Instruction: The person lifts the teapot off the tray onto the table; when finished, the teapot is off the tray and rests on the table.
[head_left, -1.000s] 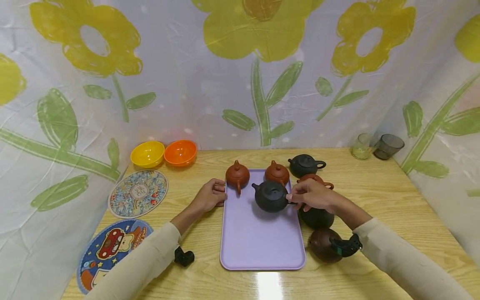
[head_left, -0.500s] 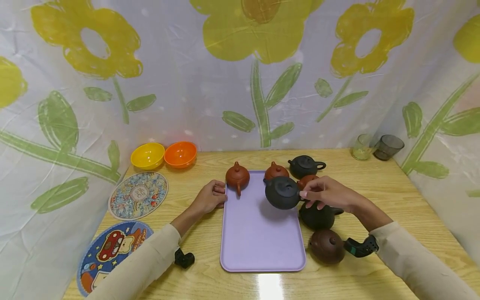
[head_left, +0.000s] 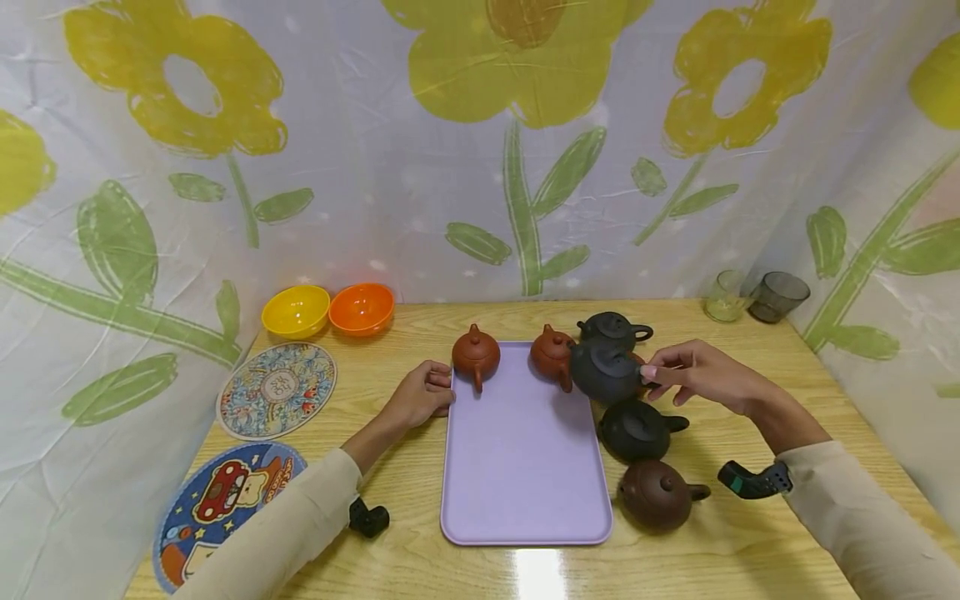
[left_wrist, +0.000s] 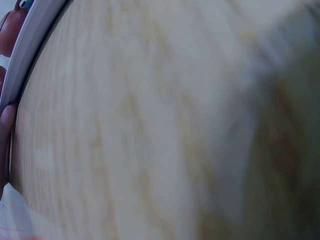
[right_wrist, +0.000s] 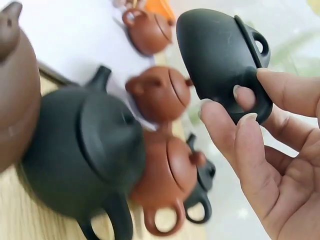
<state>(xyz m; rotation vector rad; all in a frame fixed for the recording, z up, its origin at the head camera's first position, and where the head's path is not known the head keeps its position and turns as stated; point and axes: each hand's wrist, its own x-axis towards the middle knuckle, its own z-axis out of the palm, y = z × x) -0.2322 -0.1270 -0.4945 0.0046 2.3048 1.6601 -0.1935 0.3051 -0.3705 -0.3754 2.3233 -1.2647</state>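
My right hand (head_left: 701, 379) pinches the handle of a black teapot (head_left: 603, 375), raised over the right edge of the lilac tray (head_left: 525, 467). The right wrist view shows the fingers (right_wrist: 250, 140) and thumb at that handle of the black teapot (right_wrist: 215, 55). My left hand (head_left: 420, 392) holds the tray's left rim; in the left wrist view only a fingertip (left_wrist: 7, 116) shows beside the rim (left_wrist: 35, 40). Two reddish-brown teapots, one left (head_left: 476, 354) and one right (head_left: 551, 354), stand at the tray's far end. Another reddish teapot (right_wrist: 167, 175) is mostly hidden behind the raised one.
Right of the tray stand a dark teapot (head_left: 636, 429) and a brown teapot (head_left: 656, 493); a black teapot (head_left: 611, 327) stands behind. Yellow (head_left: 296, 312) and orange (head_left: 362, 308) bowls and two round mats (head_left: 277, 387) lie left. Two glasses (head_left: 778, 296) stand far right.
My right hand has carried the black teapot from over the tray rightward and slightly back, past the tray's right edge. The left hand has stayed at the tray's rim.
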